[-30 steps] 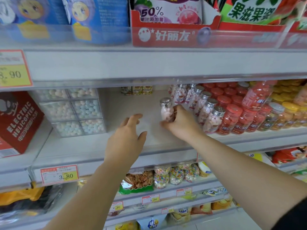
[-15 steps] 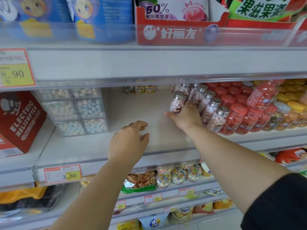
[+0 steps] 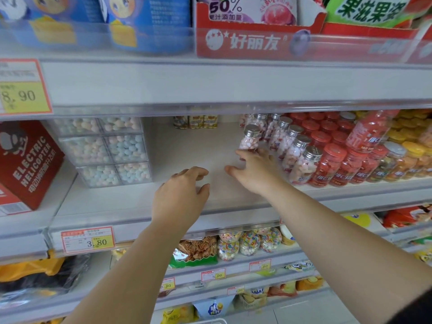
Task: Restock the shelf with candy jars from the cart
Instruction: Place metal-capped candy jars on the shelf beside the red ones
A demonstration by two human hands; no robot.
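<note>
White supermarket shelf (image 3: pixel 187 148) carries a silver-capped candy jar (image 3: pixel 249 139), standing just left of a row of matching jars (image 3: pixel 294 155). A person's right hand (image 3: pixel 254 170), fingers straightened and spread, touches the jar's base with its fingertips. The left hand (image 3: pixel 181 195) hovers over the shelf front, fingers loosely curled, holding nothing.

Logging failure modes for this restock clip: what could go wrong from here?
1. The candy jar looks slightly tilted, and the right hand touches it only with fingertips at its base, so it may tip over on release.
2. It stands close beside the row of silver-capped jars. If it falls, or the hand brushes them when pulling back, they could topple one after another.
</note>
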